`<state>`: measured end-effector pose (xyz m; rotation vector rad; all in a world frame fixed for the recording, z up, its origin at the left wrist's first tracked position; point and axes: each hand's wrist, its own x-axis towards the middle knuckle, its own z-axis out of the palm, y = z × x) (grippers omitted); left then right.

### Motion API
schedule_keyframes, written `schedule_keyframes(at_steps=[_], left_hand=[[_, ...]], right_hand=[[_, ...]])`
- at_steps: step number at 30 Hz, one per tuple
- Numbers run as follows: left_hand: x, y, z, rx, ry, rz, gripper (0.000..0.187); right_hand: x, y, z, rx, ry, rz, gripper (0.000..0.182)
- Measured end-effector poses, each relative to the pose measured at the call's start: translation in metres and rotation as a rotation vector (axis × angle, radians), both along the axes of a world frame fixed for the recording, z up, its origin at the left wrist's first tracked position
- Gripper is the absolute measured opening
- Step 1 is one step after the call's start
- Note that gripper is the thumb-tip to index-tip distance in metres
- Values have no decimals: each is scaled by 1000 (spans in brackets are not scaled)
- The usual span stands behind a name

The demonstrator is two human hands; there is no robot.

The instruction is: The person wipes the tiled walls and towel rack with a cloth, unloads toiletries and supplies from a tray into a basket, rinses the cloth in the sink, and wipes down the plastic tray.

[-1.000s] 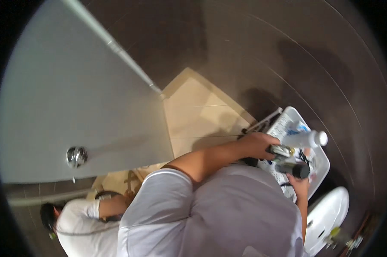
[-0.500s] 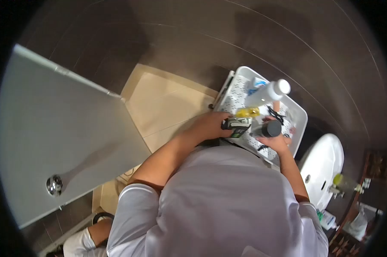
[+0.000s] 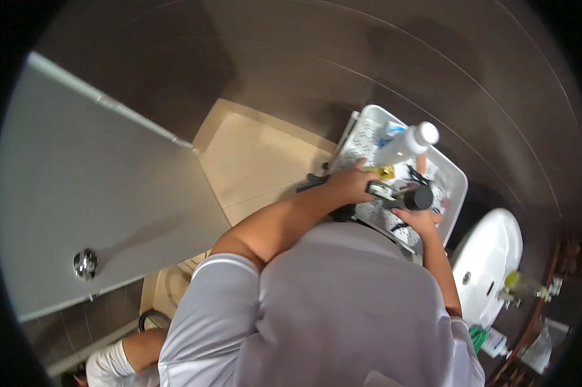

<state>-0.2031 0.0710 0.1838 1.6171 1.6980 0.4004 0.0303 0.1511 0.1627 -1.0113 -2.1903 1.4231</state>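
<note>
My left hand [image 3: 350, 183] is closed on a small dark and pale packet-like item [image 3: 381, 191] over a white perforated tray [image 3: 457, 187]. My right hand [image 3: 422, 220] grips a dark cylindrical bottle [image 3: 417, 197] by its lower part, right beside the left hand's item. In the tray behind them stand a tall white bottle [image 3: 408, 142], a small yellow thing [image 3: 385, 171] and several small toiletries. My white shirt fills the lower middle of the view and hides the tray's near edge.
A white washbasin [image 3: 491, 258] with a tap [image 3: 518, 287] lies to the right. A grey door [image 3: 91, 193] with a round knob [image 3: 84, 263] stands open at left over beige floor tiles [image 3: 252, 161]. Another person in white [image 3: 120, 364] crouches at bottom left. Dark tiled walls surround.
My left hand has moved right, bringing its item up against the dark bottle in my right hand. The view has shifted slightly; the person at bottom left shows more.
</note>
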Motion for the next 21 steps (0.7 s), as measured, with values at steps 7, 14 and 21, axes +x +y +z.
schedule_keyframes(at_steps=[7,14,21], left_hand=[[4,11,-16,-12,48,-93,60],[0,17,-13,-35,116,-225,58],[-6,24,-34,45,60,-298,69]], right_hand=[[23,9,-58,-177,-27,-80,54],[-2,-14,-12,-179,-23,-133,46],[11,-2,-54,-54,-51,-78,73]])
